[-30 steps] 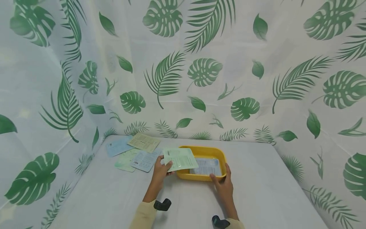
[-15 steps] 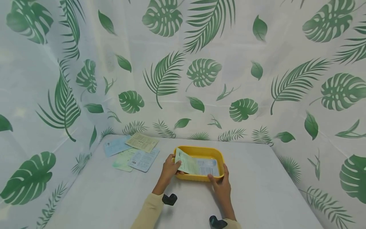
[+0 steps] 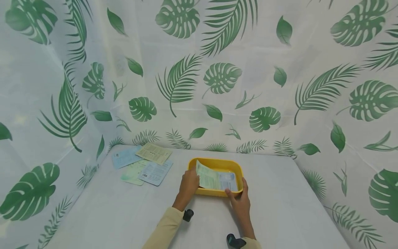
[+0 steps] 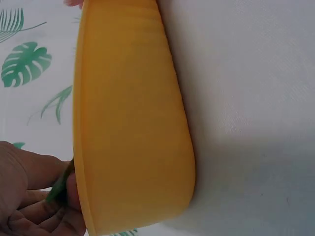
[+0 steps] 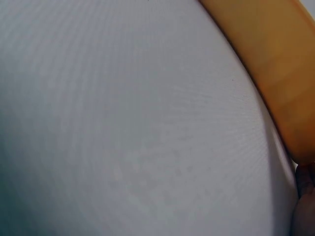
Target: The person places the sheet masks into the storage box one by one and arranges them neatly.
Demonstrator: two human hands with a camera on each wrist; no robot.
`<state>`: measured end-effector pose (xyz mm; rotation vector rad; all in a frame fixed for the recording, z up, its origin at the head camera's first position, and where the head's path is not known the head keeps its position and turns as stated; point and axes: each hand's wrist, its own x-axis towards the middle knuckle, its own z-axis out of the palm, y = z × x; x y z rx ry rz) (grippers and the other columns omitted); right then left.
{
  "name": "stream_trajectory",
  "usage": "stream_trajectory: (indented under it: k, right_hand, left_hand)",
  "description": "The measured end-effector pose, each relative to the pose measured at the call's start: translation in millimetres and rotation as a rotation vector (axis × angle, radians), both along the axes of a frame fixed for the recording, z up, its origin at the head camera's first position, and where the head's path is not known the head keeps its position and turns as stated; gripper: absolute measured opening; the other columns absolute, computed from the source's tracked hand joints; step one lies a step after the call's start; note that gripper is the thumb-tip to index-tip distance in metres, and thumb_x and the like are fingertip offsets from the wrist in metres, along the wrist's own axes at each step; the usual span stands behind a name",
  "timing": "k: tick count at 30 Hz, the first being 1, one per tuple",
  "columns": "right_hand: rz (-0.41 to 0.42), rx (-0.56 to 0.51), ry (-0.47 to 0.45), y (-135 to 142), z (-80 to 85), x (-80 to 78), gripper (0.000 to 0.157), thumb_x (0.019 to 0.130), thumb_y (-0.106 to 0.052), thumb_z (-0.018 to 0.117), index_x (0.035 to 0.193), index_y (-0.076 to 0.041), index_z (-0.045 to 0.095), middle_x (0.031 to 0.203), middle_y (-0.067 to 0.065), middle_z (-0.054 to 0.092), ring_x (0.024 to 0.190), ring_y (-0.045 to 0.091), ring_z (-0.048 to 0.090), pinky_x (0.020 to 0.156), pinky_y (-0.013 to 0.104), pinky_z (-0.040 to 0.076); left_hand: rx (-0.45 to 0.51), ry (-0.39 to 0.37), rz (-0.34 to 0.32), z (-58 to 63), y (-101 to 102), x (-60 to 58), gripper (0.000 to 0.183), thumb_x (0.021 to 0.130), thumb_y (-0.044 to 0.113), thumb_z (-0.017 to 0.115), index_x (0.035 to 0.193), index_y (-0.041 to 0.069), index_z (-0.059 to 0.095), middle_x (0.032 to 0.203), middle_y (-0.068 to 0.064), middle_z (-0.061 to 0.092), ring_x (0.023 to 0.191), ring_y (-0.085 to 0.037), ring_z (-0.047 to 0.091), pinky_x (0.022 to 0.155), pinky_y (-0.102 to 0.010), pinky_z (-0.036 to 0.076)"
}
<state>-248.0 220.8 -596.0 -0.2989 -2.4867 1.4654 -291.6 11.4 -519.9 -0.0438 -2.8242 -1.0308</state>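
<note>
In the head view a yellow plastic tray (image 3: 214, 193) stands on the table. My left hand (image 3: 188, 183) is at its left end and pinches the edge of a flat light green packet (image 3: 209, 178), which slants down into the tray. A pale blue packet (image 3: 229, 181) lies in the tray, partly covered by the green one. My right hand (image 3: 240, 204) grips the tray's near right corner, thumb at the rim. In the left wrist view the curled left fingers (image 4: 49, 214) hold a dark-looking packet edge beside the tray's wall (image 4: 133, 118).
At the back left of the white table (image 3: 273, 207) several packets overlap: a blue one (image 3: 124, 157), a yellowish one (image 3: 154, 153), a green one (image 3: 133, 174) and a blue-grey one (image 3: 156, 173). Leaf-printed cloth (image 3: 230, 135) encloses the table's back and sides.
My left hand has moved right to the tray and turned over, bringing the light green packet down into it. The right hand has kept its grip on the tray.
</note>
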Motion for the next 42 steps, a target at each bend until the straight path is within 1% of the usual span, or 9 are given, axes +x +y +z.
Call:
stream_trajectory:
  k: [6,9,12,18,21,27,33,38,42]
  right_hand:
    - [-0.001,0.003,0.005,1.8,-3.6,0.3,0.095,0.087,-0.046,0.071,0.157,-0.026,0.01,0.16,0.02,0.024,0.145,0.043,0.025,0.114,0.061,0.024]
    - [0.002,0.009,0.02,2.7,-5.2,0.1,0.094,0.087,-0.044,0.071,0.157,-0.025,0.011,0.16,0.02,0.024,0.145,0.043,0.026,0.114,0.06,0.025]
    - [0.004,0.009,0.031,3.3,-5.3,-0.5,0.095,0.087,-0.045,0.071,0.157,-0.026,0.011,0.16,0.019,0.024,0.145,0.042,0.026,0.115,0.059,0.023]
    - [0.006,0.0,0.03,2.7,-4.2,-0.6,0.094,0.087,-0.044,0.071,0.157,-0.027,0.011,0.16,0.018,0.025,0.146,0.041,0.026,0.115,0.059,0.023]
    - [0.005,0.0,0.027,2.7,-4.0,-0.6,0.095,0.087,-0.044,0.071,0.157,-0.026,0.011,0.16,0.018,0.024,0.146,0.041,0.025,0.116,0.059,0.022]
    - [0.008,0.01,0.022,3.1,-5.1,-1.3,0.095,0.087,-0.045,0.071,0.157,-0.027,0.01,0.161,0.016,0.022,0.147,0.04,0.024,0.116,0.058,0.021]
    - [0.009,0.008,0.022,3.4,-4.8,-0.9,0.095,0.087,-0.045,0.071,0.157,-0.027,0.011,0.16,0.018,0.025,0.145,0.042,0.026,0.115,0.059,0.023]
    - [0.007,0.005,0.029,3.7,-4.4,-1.1,0.094,0.087,-0.044,0.071,0.157,-0.027,0.011,0.16,0.019,0.024,0.145,0.042,0.026,0.115,0.059,0.023]
    - [0.008,0.002,0.026,3.2,-4.5,-1.0,0.094,0.087,-0.045,0.071,0.157,-0.026,0.011,0.16,0.02,0.024,0.145,0.042,0.026,0.114,0.06,0.024]
  left_hand:
    - [-0.1,-0.077,-0.059,-3.7,9.2,-1.9,0.051,0.088,0.007,0.071,0.133,-0.006,0.051,0.113,-0.018,0.068,0.093,-0.026,0.069,0.074,-0.036,0.056]
    - [-0.182,-0.114,-0.105,-7.3,12.7,-2.9,0.047,0.088,0.011,0.071,0.128,-0.005,0.054,0.105,-0.014,0.07,0.082,-0.019,0.066,0.07,-0.033,0.054]
    - [-0.236,-0.141,-0.137,-6.8,15.8,-4.5,0.042,0.09,0.017,0.07,0.125,-0.003,0.057,0.097,-0.011,0.069,0.072,-0.016,0.058,0.066,-0.032,0.051]
    - [-0.263,-0.196,-0.145,-4.7,18.6,-5.7,0.042,0.094,0.024,0.064,0.129,0.004,0.055,0.088,-0.008,0.065,0.065,-0.018,0.05,0.06,-0.032,0.043]
    - [-0.282,-0.196,-0.163,-7.0,19.1,-6.6,0.042,0.095,0.027,0.062,0.131,0.006,0.054,0.086,-0.007,0.064,0.064,-0.018,0.05,0.059,-0.033,0.041]
    - [-0.298,-0.193,-0.208,-11.0,19.2,-9.3,0.05,0.096,0.032,0.06,0.139,0.007,0.05,0.097,-0.008,0.068,0.069,-0.02,0.05,0.065,-0.037,0.044]
    - [-0.323,-0.209,-0.26,-14.1,17.6,-11.7,0.05,0.099,0.033,0.055,0.142,0.008,0.046,0.096,-0.007,0.067,0.072,-0.019,0.05,0.07,-0.037,0.045]
    - [-0.286,-0.19,-0.285,-14.5,16.9,-13.7,0.049,0.099,0.029,0.054,0.142,0.008,0.046,0.121,-0.007,0.067,0.08,-0.017,0.051,0.079,-0.038,0.048]
    - [-0.255,-0.199,-0.291,-14.7,16.6,-15.6,0.049,0.099,0.028,0.056,0.142,0.007,0.046,0.131,-0.006,0.063,0.086,-0.016,0.053,0.085,-0.04,0.049]
